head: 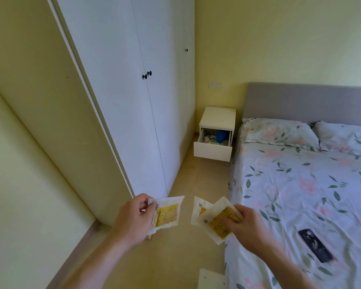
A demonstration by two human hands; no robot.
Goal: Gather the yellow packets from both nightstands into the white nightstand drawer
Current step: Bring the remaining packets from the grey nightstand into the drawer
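The left hand (131,217) is pinching one yellow packet (166,214) by its edge; the right hand (245,225) is gripping two fanned packets (216,220). They're looking thin, limp, slippery; edge pinches suit. The open drawer (213,150) is waiting well ahead.

Left hand (131,219) pinched one yellow paper-backed packet (167,213); right hand (245,223) gripped two overlapping yellow packets (216,217). White nightstand (218,119) by the floral-sheeted bed (300,184), its white drawer (212,151) pulled open, cluttered. Black phone (315,245) lay on the sheet.
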